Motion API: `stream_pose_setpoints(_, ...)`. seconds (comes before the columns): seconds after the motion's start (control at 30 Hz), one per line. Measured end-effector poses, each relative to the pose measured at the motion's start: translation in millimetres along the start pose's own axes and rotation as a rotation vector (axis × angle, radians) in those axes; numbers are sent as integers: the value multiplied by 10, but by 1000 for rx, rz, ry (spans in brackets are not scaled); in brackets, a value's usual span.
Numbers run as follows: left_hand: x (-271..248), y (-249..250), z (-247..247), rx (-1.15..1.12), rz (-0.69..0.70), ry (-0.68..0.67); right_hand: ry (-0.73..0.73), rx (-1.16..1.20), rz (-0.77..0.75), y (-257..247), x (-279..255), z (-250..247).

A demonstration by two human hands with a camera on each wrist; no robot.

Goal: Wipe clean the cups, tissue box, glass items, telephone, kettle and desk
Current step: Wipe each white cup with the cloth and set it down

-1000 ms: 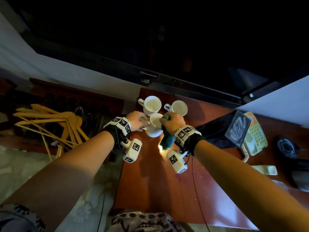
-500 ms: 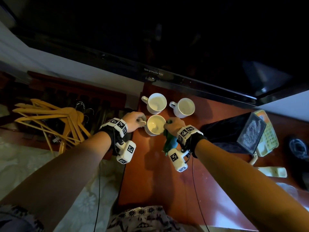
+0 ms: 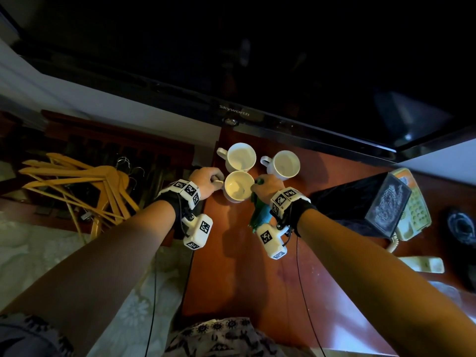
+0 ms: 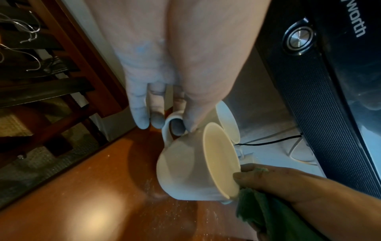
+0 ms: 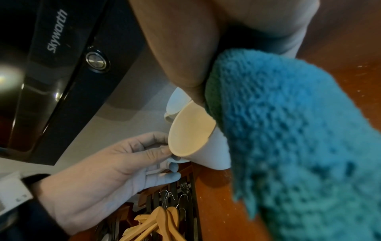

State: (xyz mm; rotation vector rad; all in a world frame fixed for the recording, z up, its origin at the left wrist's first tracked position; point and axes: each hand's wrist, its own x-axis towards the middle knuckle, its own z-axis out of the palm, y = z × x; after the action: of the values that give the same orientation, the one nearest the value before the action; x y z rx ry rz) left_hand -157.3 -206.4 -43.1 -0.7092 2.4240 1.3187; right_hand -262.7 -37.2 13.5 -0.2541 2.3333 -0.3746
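White china meets teal cloth [image 5: 288, 138] at the desk's [image 3: 257, 279] far left corner: the left hand [image 3: 206, 180] pinches the handle of a tilted cup [image 3: 238, 186], one finger hooked through the loop, while the right hand [image 3: 266, 186] grips the cloth against the cup's rim and outer wall. The cup's inside looks empty. Two more cups [image 3: 240, 155] [image 3: 283, 164], also empty, stand just behind it under a television [image 3: 283, 60]. A dark tissue box [image 3: 360, 204] and telephone [image 3: 414, 210] sit to the right; wooden hangers [image 3: 85, 184] lie off the desk's left.
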Motion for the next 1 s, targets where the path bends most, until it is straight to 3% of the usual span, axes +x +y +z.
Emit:
stream_pose_setpoints(0.33, -220, 268, -59, 225, -61, 169, -52, 158, -63, 77, -276, -147)
stream_pose_setpoints(0.63, -804, 1166, 10, 281, 196, 155, 121, 409, -206, 532, -982, -508)
stream_pose_setpoints(0.87, -1439, 1945, 664, 157, 390, -7, 137, 743, -319, 1288, -1739, -821)
stream_pose_setpoints(1.0, -1818, 2373, 1179, 151, 508, -1, 92, 898, -344, 1849, -2163, -945)
